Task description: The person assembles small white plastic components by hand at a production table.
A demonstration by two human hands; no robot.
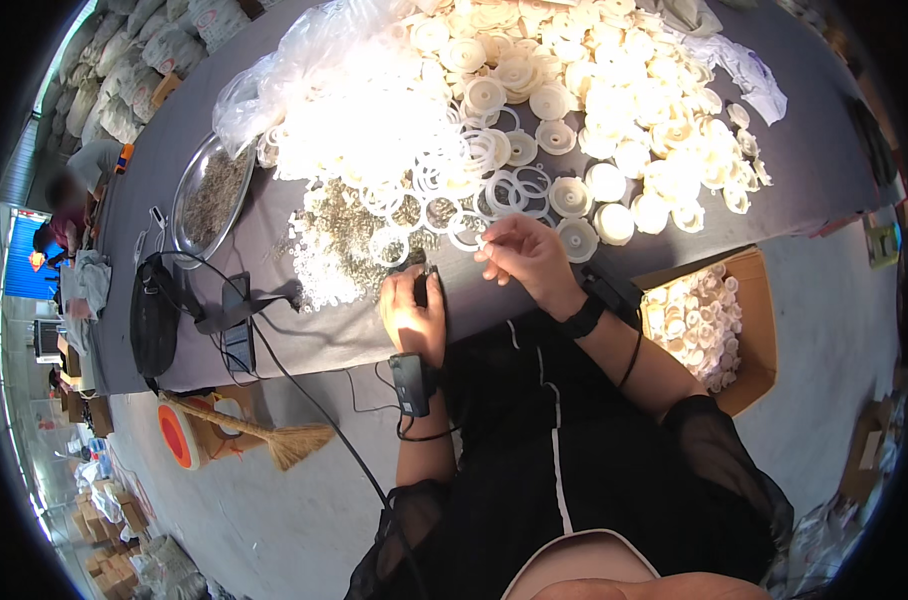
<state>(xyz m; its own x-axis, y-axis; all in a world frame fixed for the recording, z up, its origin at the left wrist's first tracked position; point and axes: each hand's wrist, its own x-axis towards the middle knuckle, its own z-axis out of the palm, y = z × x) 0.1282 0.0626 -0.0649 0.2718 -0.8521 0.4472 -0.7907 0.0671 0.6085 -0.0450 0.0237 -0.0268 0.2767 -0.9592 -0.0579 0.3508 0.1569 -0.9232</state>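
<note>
Near the table's front edge, my left hand (414, 312) rests with its fingers curled beside a pile of small metal parts (349, 235). A dark patch lies between its thumb and fingers; whether that is an object or shadow is unclear. To its right, my right hand (526, 258) is raised slightly with thumb and fingertips drawn together. Something small and pale shows at those fingertips, too bright to name. Just beyond them lies a white plastic ring (454, 243), one of several loose rings. Cream round plastic caps (571, 197) spread out past the right hand.
A large heap of cream plastic parts (664, 130) and a clear plastic bag (259, 105) cover the far side. At left are a metal tray (181, 215) of small pieces, a black pouch (152, 320) and cables. A carton (759, 330) of white parts stands below right.
</note>
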